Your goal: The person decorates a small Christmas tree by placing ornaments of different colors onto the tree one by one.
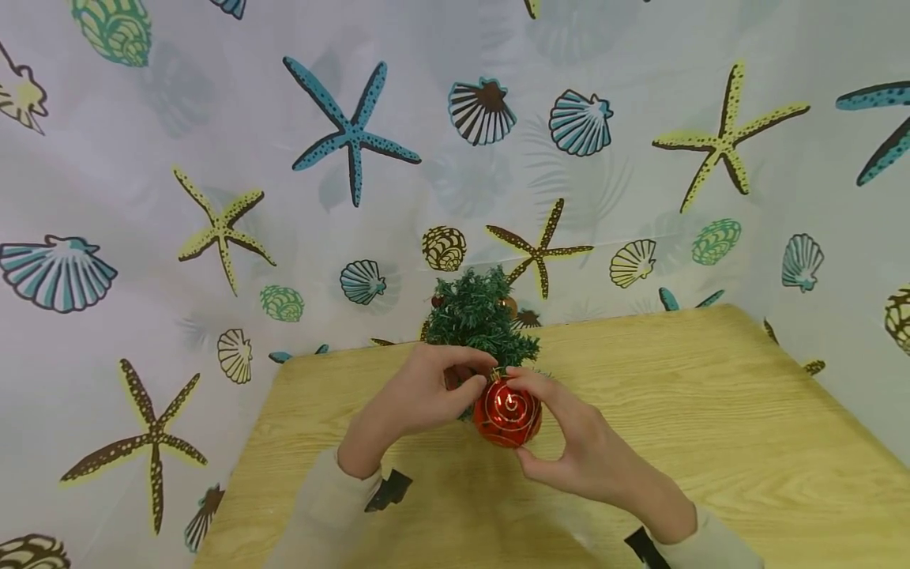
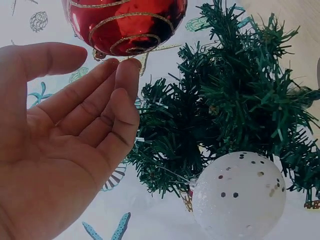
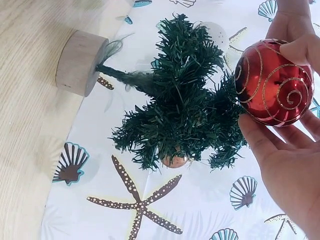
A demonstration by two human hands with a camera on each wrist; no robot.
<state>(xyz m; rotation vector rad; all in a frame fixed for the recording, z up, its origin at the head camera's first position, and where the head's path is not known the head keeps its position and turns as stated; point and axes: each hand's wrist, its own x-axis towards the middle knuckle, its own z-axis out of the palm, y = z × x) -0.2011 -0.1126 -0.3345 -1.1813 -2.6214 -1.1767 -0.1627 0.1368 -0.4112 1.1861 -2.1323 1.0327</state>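
A shiny red Christmas bauble (image 1: 507, 412) with gold glitter swirls is gripped by my right hand (image 1: 579, 435), thumb and fingers spread around its sides. My left hand (image 1: 434, 387) is right beside the bauble's gold cap (image 2: 99, 54). Its thumb and fingertips stand on either side of that cap with a gap between them, fingers loosely bent. Just behind the bauble is a small green artificial Christmas tree (image 1: 472, 312). A white bauble with glitter dots (image 2: 240, 192) hangs on the tree in the left wrist view.
The tree's round wooden base (image 3: 82, 63) stands on a wood-grain table (image 1: 675, 411). An orange-gold bauble (image 1: 509, 307) and a small dark red one (image 1: 437, 301) show on its far branches. A white curtain with starfish and shells (image 1: 455, 174) hangs behind the table.
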